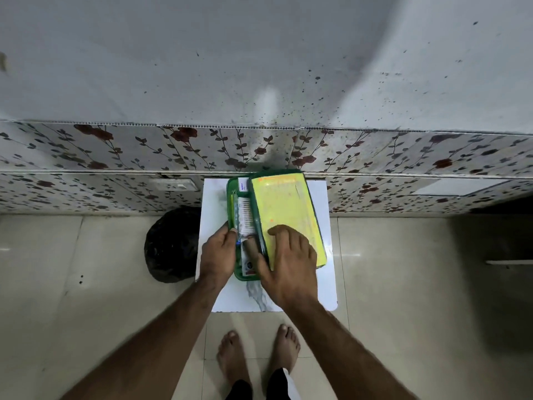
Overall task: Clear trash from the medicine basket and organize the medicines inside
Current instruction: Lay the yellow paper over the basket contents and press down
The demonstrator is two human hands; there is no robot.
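Observation:
A green medicine basket (pixel 230 194) stands on a small white table (pixel 321 272). A large yellow packet (pixel 284 206) fills its right side, leaning over the rim. Blister strips and small white boxes (pixel 245 210) stand packed in its left side. My left hand (pixel 217 255) grips the basket's left wall, fingers touching the strips. My right hand (pixel 288 261) lies flat on the near end of the yellow packet, with its thumb pushed down between the packet and the strips.
A black bag (pixel 170 245) sits on the tiled floor just left of the table. A floral-tiled wall (pixel 115 157) with a white socket (pixel 174 184) rises right behind the table. My bare feet (pixel 256 359) stand on the floor in front.

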